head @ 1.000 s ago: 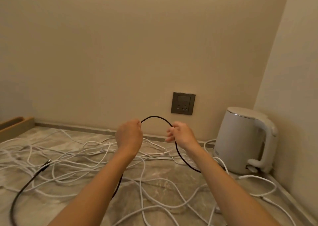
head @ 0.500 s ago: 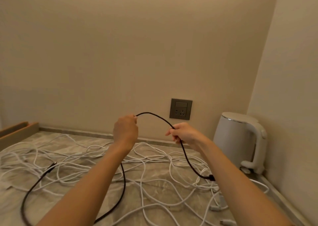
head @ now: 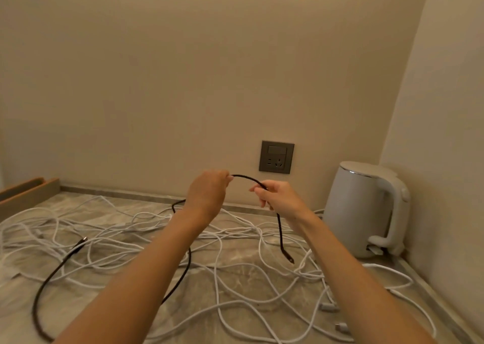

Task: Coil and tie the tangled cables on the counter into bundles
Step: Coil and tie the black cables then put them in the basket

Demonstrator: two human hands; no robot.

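black cable (head: 246,177) end now dangles free

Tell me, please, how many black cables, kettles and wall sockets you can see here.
Black cable: 1
White electric kettle: 1
Wall socket: 1
Total: 3

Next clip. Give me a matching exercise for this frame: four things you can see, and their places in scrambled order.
1. black cable
2. white cables
3. kettle
4. socket

A. set in the wall
B. tangled on the counter
C. pinched by left hand and right hand
D. standing at the counter's right end

Pairs: 1-C, 2-B, 3-D, 4-A.
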